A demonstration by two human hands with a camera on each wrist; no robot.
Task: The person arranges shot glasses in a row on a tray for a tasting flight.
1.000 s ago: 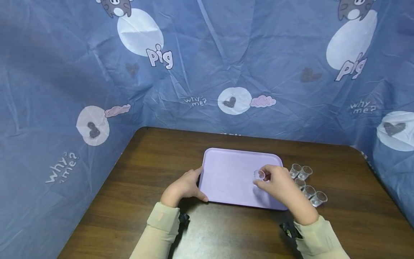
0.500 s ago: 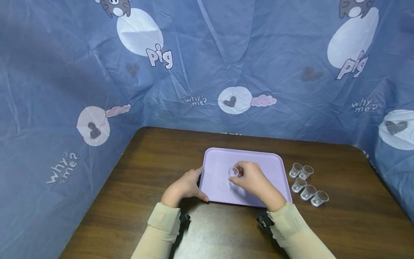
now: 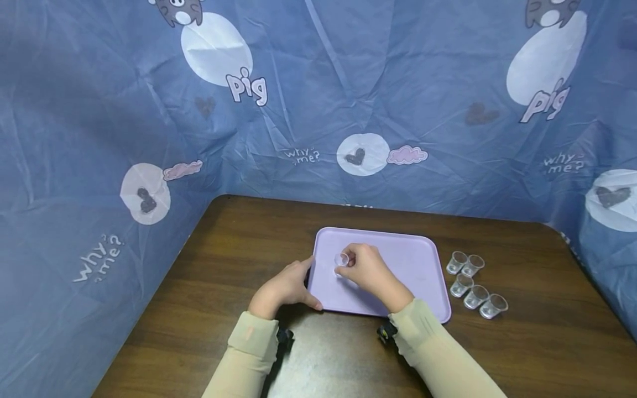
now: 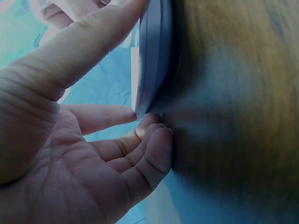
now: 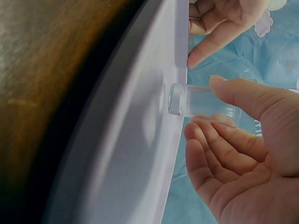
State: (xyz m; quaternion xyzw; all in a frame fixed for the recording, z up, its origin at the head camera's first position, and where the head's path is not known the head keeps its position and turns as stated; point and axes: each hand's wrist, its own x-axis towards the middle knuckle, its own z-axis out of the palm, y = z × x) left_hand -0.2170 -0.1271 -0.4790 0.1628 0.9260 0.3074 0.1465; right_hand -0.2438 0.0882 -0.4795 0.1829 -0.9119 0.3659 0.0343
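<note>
A small clear plastic cup (image 3: 341,260) is held upright over the left part of a lilac tray (image 3: 408,276). My right hand (image 3: 367,271) pinches it between thumb and fingers. In the right wrist view the cup (image 5: 201,103) has its base very close to the tray surface; whether they touch I cannot tell. At the tray's left side my left hand (image 3: 285,287) spans the near corner, with the thumb on the front edge and fingers against the left edge. In the left wrist view, thumb and index finger look straight, and the other fingertips rest on the table beside the rim (image 4: 154,56).
Several more clear cups (image 3: 476,297) stand on the brown wooden table (image 3: 249,237), just right of the tray, in two loose groups. A blue printed cloth (image 3: 278,127) hangs behind the table and along its sides.
My right hand has carried the cup leftward across the tray, from its right part to its left part. My left hand has stayed at the tray's corner.
</note>
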